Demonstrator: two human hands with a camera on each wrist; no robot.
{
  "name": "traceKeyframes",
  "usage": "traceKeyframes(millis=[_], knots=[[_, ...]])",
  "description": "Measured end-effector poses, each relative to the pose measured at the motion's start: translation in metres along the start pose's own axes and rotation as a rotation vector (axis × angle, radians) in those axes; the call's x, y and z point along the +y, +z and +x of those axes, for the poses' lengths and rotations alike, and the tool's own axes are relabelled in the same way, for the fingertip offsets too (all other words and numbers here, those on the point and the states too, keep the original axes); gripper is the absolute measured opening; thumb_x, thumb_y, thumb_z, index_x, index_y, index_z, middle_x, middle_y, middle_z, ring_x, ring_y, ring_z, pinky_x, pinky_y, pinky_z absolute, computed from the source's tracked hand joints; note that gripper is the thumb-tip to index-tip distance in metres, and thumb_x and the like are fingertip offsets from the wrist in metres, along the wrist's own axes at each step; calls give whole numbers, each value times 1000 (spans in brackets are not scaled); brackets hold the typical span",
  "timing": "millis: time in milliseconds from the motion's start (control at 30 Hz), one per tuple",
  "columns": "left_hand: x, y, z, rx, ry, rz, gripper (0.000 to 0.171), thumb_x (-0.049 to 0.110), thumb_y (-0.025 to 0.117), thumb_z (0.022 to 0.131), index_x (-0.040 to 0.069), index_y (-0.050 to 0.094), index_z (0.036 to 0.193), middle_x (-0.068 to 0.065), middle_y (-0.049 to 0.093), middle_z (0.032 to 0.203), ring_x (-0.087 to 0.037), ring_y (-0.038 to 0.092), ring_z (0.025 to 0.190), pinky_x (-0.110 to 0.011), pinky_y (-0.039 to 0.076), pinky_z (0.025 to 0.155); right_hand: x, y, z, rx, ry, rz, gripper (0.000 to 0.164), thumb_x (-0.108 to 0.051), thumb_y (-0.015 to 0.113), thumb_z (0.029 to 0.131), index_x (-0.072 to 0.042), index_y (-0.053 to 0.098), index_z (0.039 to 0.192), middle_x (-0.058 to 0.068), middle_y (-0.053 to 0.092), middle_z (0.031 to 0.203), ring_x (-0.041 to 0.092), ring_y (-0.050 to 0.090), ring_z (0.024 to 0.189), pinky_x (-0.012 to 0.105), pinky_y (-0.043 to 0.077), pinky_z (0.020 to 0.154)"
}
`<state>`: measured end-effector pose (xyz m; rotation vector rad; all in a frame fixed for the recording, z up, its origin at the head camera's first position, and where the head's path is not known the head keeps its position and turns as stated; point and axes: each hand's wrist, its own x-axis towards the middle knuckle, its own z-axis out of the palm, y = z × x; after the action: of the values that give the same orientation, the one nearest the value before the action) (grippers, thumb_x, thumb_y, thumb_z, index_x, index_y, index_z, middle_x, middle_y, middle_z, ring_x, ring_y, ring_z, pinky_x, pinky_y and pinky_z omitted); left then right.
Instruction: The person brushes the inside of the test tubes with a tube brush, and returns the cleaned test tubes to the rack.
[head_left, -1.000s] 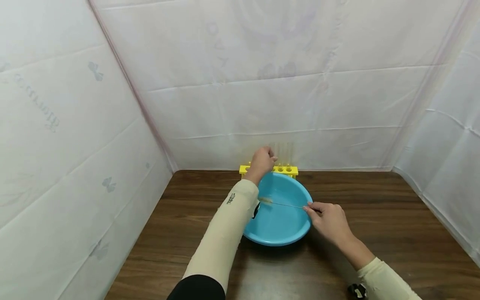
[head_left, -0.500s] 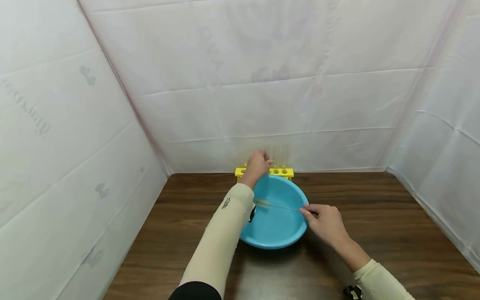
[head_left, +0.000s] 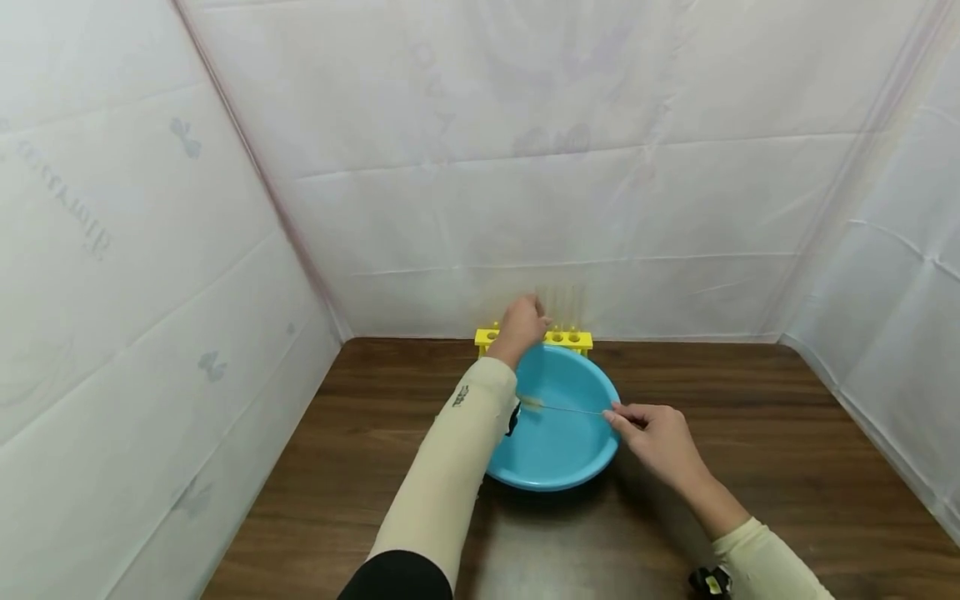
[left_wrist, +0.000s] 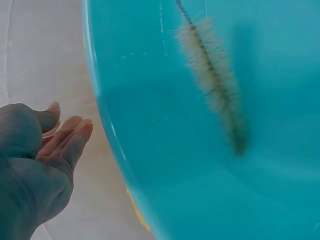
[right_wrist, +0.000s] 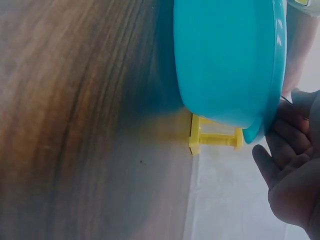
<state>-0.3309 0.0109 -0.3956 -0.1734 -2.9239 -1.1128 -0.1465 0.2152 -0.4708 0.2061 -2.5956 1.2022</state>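
My right hand (head_left: 660, 442) pinches the thin wire handle of a test tube brush (head_left: 531, 402) between thumb and fingertips at the right rim of the blue basin (head_left: 555, 458). The pale bristled head of the brush (left_wrist: 215, 80) hangs over the inside of the basin. My left hand (head_left: 525, 323) reaches across to the yellow test tube rack (head_left: 573, 339) behind the basin. Its thumb and index finger pinch a clear test tube, barely visible, while the other fingers (left_wrist: 75, 137) extend. Several clear test tubes (head_left: 566, 304) stand upright in the rack to the right of that hand.
The basin stands on a dark wood-grain table (head_left: 720, 467), close in front of the rack (right_wrist: 217, 137). White sheeting (head_left: 480, 217) rises behind the table's back edge and along both sides. My left forearm (head_left: 442, 458) covers part of the basin's left side.
The whole head view shifts slightly left and back again. Both hands, the brush, the basin and the rack keep nearly the same places relative to one another.
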Motion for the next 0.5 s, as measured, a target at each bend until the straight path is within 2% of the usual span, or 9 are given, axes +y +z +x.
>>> traceKeyframes(millis=[133,233,367,433,500], knots=[[-2,-2,4,9,-7,-26,21,20,67,107,5,65,122,-12,68,116,-27,65,101,-43,63,93,2,1,1,0,-19,9,36,-31,71,105,-3,78,127,16,79,125,24,79,99,22,58,69],[-5,-1,3,11,-4,-43,22,19,67,107,4,66,123,-12,69,117,-25,64,99,-42,62,92,3,1,0,17,-56,-4,32,-27,71,105,-4,78,125,18,77,131,32,79,109,31,65,78],[-8,1,-1,-3,7,-40,25,21,66,108,4,68,126,-13,70,119,-25,65,100,-41,62,92,4,-1,1,31,-57,-22,32,-25,72,104,-3,76,128,19,76,133,36,78,112,44,66,84],[-9,-1,-3,-12,5,-48,31,22,66,108,3,67,133,-14,71,127,-27,69,106,-42,62,97,2,-4,4,31,-48,-23,36,-26,71,105,-2,74,131,21,75,132,36,78,111,46,66,84],[-9,-5,-6,-20,0,-58,41,24,65,108,1,63,142,-16,68,139,-30,69,120,-45,60,105,0,-7,7,32,-42,-23,39,-28,70,106,-2,72,134,23,74,135,37,78,110,47,66,84]])
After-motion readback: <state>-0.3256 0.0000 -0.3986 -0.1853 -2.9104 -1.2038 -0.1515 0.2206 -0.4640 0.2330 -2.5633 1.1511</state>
